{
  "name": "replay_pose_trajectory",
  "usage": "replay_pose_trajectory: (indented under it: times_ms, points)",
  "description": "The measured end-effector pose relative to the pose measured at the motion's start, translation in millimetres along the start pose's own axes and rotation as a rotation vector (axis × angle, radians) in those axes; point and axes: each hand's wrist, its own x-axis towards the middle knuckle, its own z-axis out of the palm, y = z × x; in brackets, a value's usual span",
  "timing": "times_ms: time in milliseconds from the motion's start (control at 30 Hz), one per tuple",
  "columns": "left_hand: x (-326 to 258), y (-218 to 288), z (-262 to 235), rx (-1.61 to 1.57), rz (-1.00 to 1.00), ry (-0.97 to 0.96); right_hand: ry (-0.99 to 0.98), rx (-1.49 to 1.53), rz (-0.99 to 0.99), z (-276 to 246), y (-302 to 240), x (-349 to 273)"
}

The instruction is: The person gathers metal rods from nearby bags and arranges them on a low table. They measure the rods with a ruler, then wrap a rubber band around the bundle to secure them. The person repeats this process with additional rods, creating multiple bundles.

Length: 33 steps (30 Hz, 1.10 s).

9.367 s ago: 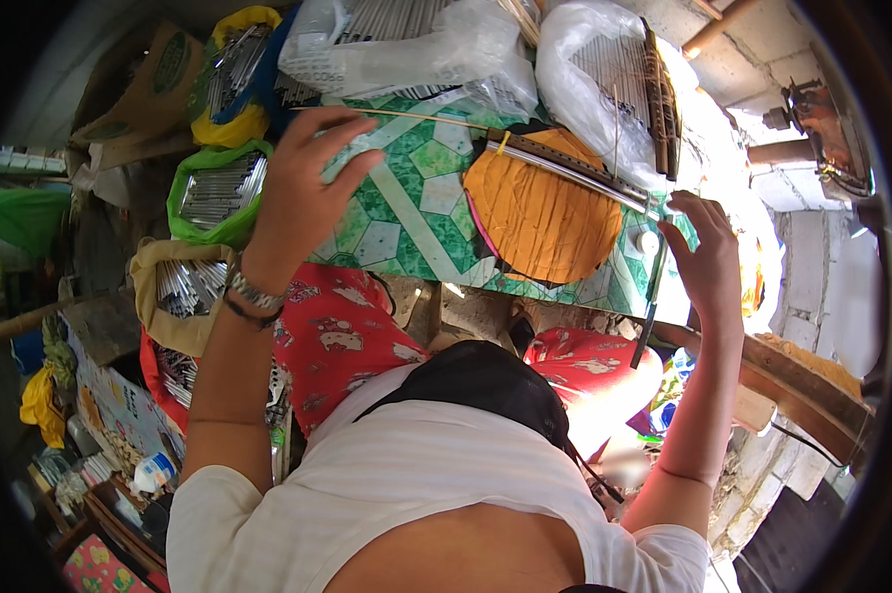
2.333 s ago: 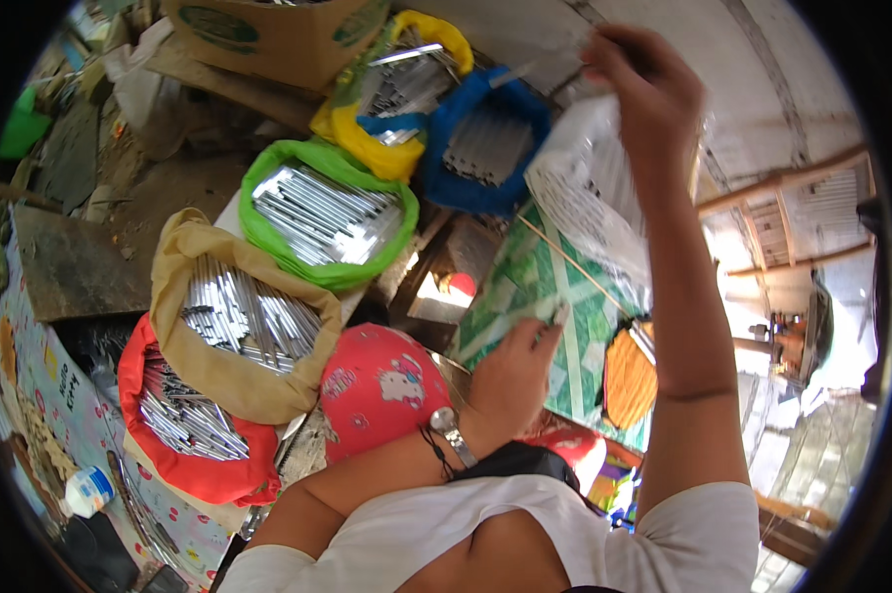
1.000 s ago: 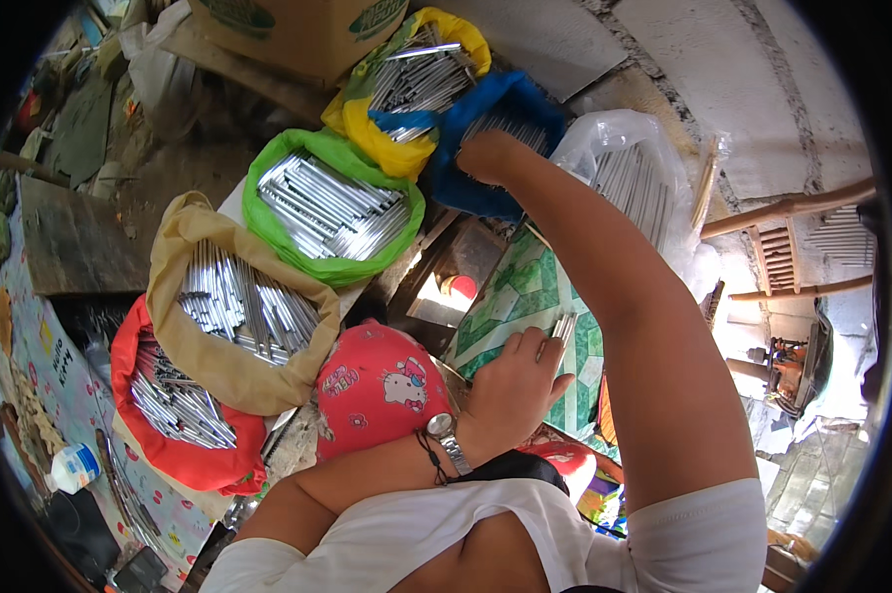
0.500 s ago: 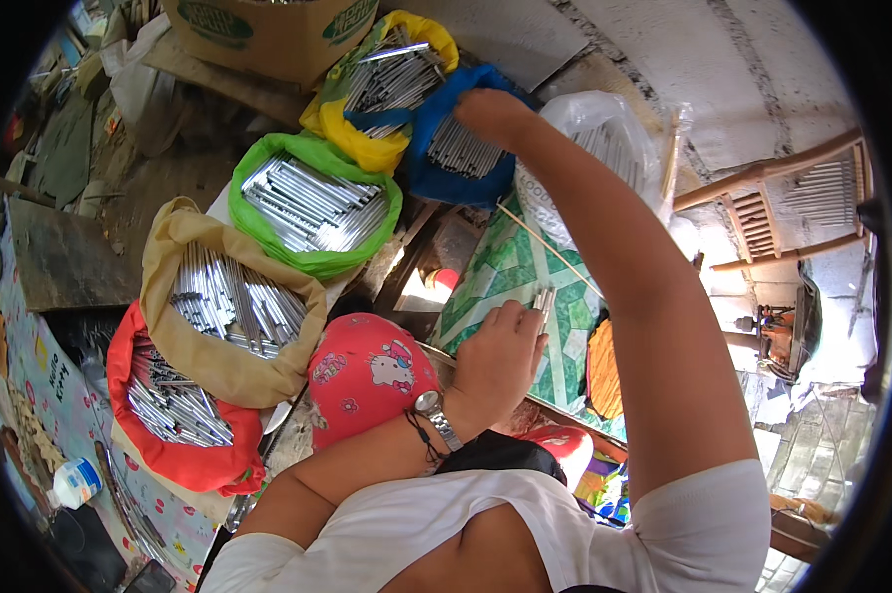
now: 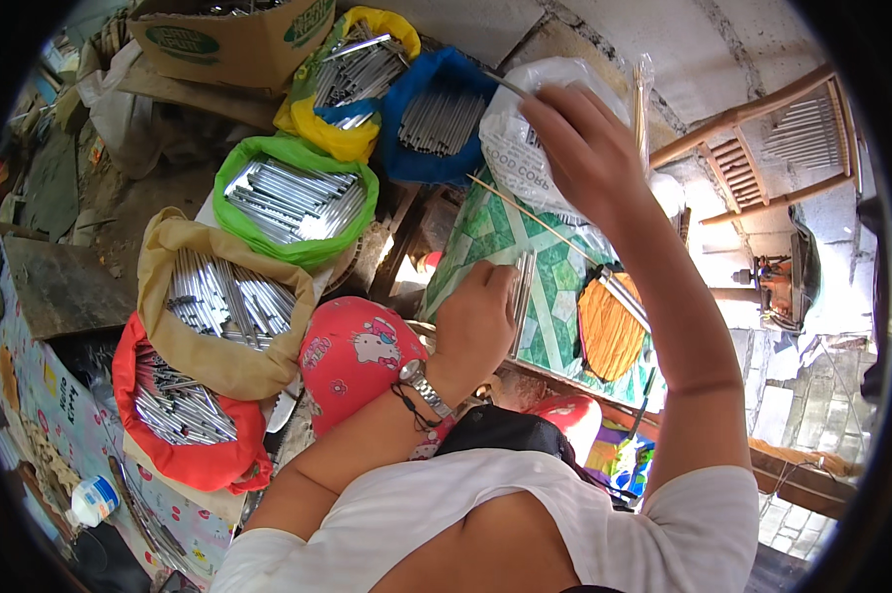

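My left hand (image 5: pixel 475 316), with a watch on its wrist, is closed around a small bundle of thin metal tubes (image 5: pixel 523 306) above the green patterned tabletop (image 5: pixel 466 237). My right hand (image 5: pixel 584 148) is raised over the whitish plastic bag (image 5: pixel 510 163), pinching a single metal tube (image 5: pixel 507 85) that points toward the blue bag (image 5: pixel 394 148). Cut metal tubes fill the blue bag. An orange oval pad (image 5: pixel 604 331) lies beneath my right forearm, with a few tubes across its edge.
More tubes fill a yellow bag (image 5: pixel 297 124), a green bag (image 5: pixel 367 212), a tan bag (image 5: pixel 159 262) and a red bag (image 5: pixel 253 450) along the left. A cardboard box (image 5: pixel 233 54) stands behind. A thin stick (image 5: pixel 535 222) crosses the tabletop; a wooden rack (image 5: pixel 737 178) stands right.
My right hand has come out of the blue bag and moved right, now with a tube in its fingers. The left hand has turned slightly, showing more of its bundle. The view has shifted.
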Motion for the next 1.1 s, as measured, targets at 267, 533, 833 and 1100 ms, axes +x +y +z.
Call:
replay_pose_trajectory:
  times_ms: [267,533,833,1100]
  points:
    - [0,0,1,-0.075,-0.002,0.023,-0.305,0.243,-0.021,-93,-119,-123]
    - [-4,13,10,0.268,0.09,-0.047,-0.354,0.383,-0.045,-65,-149,-154]
    - [-5,15,16,0.305,0.075,-0.055,-0.095,0.117,0.423,-6,23,-86]
    - [-4,14,14,0.274,0.08,-0.04,-0.748,0.003,0.057,83,97,-55]
